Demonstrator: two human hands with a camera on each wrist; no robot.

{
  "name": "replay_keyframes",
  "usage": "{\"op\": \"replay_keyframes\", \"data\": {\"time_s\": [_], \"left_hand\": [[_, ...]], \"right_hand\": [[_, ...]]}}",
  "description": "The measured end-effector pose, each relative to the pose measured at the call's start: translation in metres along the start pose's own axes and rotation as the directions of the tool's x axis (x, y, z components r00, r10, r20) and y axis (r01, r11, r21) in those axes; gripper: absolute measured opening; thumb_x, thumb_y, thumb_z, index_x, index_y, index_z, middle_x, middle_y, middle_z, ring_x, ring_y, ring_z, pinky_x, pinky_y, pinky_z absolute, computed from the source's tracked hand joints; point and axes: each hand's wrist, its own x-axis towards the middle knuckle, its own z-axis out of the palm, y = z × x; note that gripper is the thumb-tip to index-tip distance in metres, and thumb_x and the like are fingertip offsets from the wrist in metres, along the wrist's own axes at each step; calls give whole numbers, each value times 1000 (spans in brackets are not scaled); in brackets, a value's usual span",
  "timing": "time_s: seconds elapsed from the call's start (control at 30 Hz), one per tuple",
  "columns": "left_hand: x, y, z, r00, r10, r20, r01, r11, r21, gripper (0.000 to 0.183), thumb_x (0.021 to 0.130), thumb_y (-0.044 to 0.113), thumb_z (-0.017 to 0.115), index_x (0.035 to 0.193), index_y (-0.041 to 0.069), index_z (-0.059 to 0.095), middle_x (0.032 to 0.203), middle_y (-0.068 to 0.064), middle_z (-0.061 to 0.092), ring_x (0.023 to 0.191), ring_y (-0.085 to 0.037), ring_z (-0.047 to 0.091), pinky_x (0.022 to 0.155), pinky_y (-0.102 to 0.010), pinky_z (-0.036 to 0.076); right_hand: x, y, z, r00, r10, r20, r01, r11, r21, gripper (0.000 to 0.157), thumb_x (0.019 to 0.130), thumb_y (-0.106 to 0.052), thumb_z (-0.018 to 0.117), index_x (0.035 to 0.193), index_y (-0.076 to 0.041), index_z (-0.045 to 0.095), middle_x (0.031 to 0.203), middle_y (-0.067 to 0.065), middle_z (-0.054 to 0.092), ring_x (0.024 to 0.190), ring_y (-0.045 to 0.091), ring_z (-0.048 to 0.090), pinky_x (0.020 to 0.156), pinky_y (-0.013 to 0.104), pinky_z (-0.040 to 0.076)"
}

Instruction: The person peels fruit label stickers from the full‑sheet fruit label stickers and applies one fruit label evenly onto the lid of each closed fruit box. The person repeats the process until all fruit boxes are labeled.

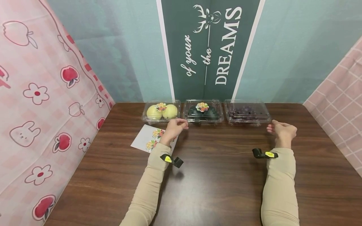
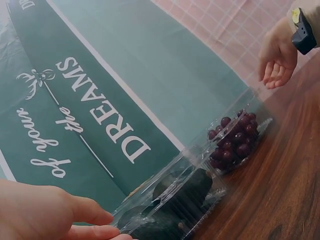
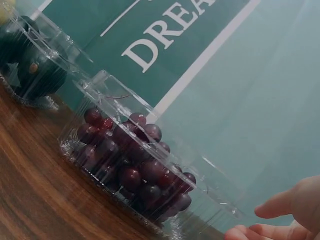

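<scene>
Three clear plastic boxes stand in a row along the back of the table. The left box [image 1: 145,117] has two round yellow fruits [image 1: 169,111], and the middle box [image 1: 188,117] dark green fruits [image 1: 210,113]. In the right box [image 1: 264,116] lies a bunch of dark red grapes [image 3: 135,160]. Fruit-printed stickers [image 1: 202,107] sit on the left and middle lids. My left hand [image 1: 176,127] is at the middle box's near left corner, fingers loosely bent. My right hand [image 1: 282,130] is beside the right box's near right end, fingers relaxed and nothing visible in them.
A white sticker sheet [image 1: 139,141] with more fruit prints lies on the brown table [image 1: 215,175], partly under my left wrist in the head view. Behind the boxes hangs a green cloth [image 1: 130,69] with white lettering. Patterned pink cloths [image 1: 36,100] hang at both sides.
</scene>
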Motion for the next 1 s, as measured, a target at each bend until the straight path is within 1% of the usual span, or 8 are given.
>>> {"op": "replay_keyframes", "data": {"time_s": [0.1, 0.2, 0.3, 0.4, 0.6, 0.77, 0.9, 1.0], "left_hand": [[-1, 0, 0, 1000, -4, -3, 4, 1000, -4, 30, 97, 10, 54, 120, -8, 60, 116, -25, 68, 104, -33, 70, 100, -36, 51], [-1, 0, 1, 1000, 2, -6, -2, 1000, 8, 29, 96, 10, 55, 119, -7, 62, 115, -24, 69, 103, -32, 70, 100, -36, 51], [-1, 0, 1, 1000, 13, -3, -13, 1000, 28, 27, 95, 9, 56, 116, -7, 63, 112, -23, 70, 102, -31, 71, 100, -37, 51], [-1, 0, 1, 1000, 29, 6, -29, 998, 54, 27, 95, 9, 57, 115, -6, 64, 110, -24, 70, 101, -31, 71, 99, -37, 51], [-2, 0, 1, 999, 42, 34, -43, 998, 46, 28, 95, 8, 57, 117, -9, 62, 113, -27, 68, 102, -34, 70, 101, -37, 51], [-1, 0, 3, 998, 35, 42, -37, 998, 47, 28, 95, 10, 57, 117, -7, 62, 114, -25, 69, 103, -32, 70, 101, -37, 51], [0, -1, 8, 998, 39, 52, -41, 999, 35, 28, 96, 9, 56, 118, -8, 62, 114, -25, 69, 102, -32, 71, 97, -35, 52], [1, -2, 15, 997, 52, 59, -53, 999, 9, 27, 95, 6, 56, 116, -10, 62, 111, -27, 69, 99, -33, 71, 92, -38, 54]], "right_hand": [[3, 2, 1, 1000, 15, 5, -15, 999, 35, 23, 92, -13, 61, 69, -10, 57, 43, -2, 62, 42, 9, 63, 48, 22, 55], [6, 4, 3, 999, 19, 28, -22, 995, 94, 21, 92, -14, 62, 72, -9, 57, 45, 0, 63, 42, 10, 64, 48, 23, 55], [9, 6, 5, 999, 8, 43, -14, 989, 149, 21, 91, -13, 64, 71, -8, 58, 47, 1, 64, 43, 11, 65, 47, 24, 55], [12, 9, 6, 999, -3, 41, -5, 984, 178, 20, 90, -12, 65, 71, -9, 59, 49, 1, 65, 45, 11, 65, 48, 23, 55], [18, 13, 5, 999, -11, 52, 0, 978, 207, 19, 89, -7, 65, 70, -9, 64, 53, 1, 66, 47, 11, 66, 49, 22, 56], [21, 13, 4, 998, -3, 66, -11, 977, 211, 21, 89, -5, 64, 68, -9, 66, 52, 1, 67, 47, 11, 65, 49, 22, 55], [21, 12, 2, 997, 6, 82, -22, 980, 199, 25, 90, -4, 61, 66, -9, 66, 52, 2, 66, 47, 11, 65, 48, 22, 55], [20, 12, 0, 995, 6, 101, -24, 983, 181, 27, 90, -3, 60, 65, -9, 66, 52, 1, 66, 47, 11, 64, 49, 21, 55]]}}
